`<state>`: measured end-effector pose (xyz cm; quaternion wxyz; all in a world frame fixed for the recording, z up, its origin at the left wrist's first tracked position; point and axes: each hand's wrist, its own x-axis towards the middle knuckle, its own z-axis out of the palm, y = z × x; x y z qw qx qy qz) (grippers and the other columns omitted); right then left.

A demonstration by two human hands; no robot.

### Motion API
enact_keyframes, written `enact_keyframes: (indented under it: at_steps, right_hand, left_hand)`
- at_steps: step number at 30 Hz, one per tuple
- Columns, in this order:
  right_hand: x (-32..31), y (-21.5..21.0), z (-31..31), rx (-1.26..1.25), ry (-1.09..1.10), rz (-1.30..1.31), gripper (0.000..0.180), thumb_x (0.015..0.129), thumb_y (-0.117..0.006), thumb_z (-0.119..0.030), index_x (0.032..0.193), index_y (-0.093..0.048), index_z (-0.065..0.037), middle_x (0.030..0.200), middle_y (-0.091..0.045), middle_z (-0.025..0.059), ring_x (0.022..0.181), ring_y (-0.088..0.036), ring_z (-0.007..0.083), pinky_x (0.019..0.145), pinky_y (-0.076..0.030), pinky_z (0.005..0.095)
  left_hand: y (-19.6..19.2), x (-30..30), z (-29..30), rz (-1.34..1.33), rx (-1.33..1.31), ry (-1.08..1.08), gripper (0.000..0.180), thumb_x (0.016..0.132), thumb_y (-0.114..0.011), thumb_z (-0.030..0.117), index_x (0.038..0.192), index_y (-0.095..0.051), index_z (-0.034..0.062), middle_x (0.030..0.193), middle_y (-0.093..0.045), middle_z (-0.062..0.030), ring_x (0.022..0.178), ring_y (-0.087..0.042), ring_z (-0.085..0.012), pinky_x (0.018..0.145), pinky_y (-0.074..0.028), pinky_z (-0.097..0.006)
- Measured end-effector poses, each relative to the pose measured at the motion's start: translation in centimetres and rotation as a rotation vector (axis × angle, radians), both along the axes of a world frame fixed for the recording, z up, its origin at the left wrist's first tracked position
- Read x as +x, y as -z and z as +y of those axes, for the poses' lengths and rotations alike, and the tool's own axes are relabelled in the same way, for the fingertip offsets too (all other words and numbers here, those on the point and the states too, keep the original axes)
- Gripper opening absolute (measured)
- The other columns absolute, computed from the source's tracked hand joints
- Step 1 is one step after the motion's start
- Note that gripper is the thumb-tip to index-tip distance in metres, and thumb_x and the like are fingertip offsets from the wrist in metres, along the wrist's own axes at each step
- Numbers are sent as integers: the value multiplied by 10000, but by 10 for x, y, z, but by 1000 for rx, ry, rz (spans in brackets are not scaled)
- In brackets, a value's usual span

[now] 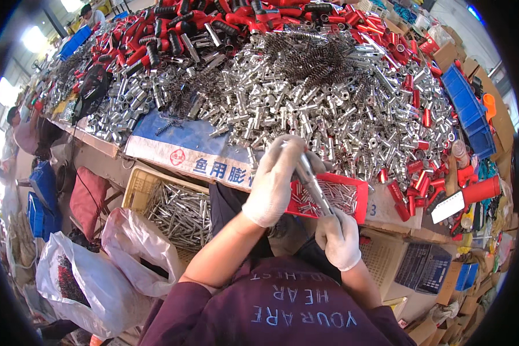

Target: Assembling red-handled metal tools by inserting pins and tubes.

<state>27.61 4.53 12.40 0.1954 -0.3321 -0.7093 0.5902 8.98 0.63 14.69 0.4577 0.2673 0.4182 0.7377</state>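
Observation:
Both hands wear pale work gloves with grey fingers. A shiny metal tube [312, 187] slants between them above the table's near edge. My left hand [275, 183] is closed round its upper end, and my right hand [340, 241] grips the lower end. Whether a smaller part sits in the fingers is hidden. Just beyond the tube is a red tray [361, 202] holding many small metal pins [337, 195]. Past my hands lies a large heap of silvery metal fittings [271, 109], with a tangle of dark coil springs [314, 60] on top.
Red and black handles [173, 29] are piled at the back. Red tubes [412, 190] lie at the right, near blue bins [467, 109]. A tan crate [137, 187] of metal rods and white sacks [92, 282] stand at the left. Other people [92, 16] appear at far left.

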Motion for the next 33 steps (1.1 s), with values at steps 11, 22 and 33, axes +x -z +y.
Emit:
enact_keyframes:
  at_steps: [11, 22, 33]
  right_hand:
    - [16, 4, 28, -317, -165, 110, 465, 1029, -435, -374, 744, -548, -25, 542, -544, 43, 424, -473, 112, 432, -360, 255]
    - [-1, 31, 31, -2, 244, 47, 237, 1003, -528, -183, 833, -577, -24, 649, -590, 14, 537, -521, 62, 497, -407, 218]
    - [-5, 24, 35, 70, 228, 128, 290, 979, -578, -186, 1193, -540, 6, 946, -682, 96, 678, -633, 113, 586, -507, 227]
  left_hand:
    - [28, -25, -20, 1730, 166, 106, 249, 762, -704, 251, 980, -613, 171, 778, -562, -4, 705, -642, -210, 596, -520, -380]
    - [89, -205, 33, 1373, -568, -723, 181, 819, -643, 207, 933, -633, 67, 939, -660, -179, 911, -635, -406, 770, -505, -485]
    - [-15, -101, 15, 785, -496, 177, 268, 850, -706, 245, 1015, -713, 33, 761, -694, -35, 685, -637, -104, 607, -502, -273]
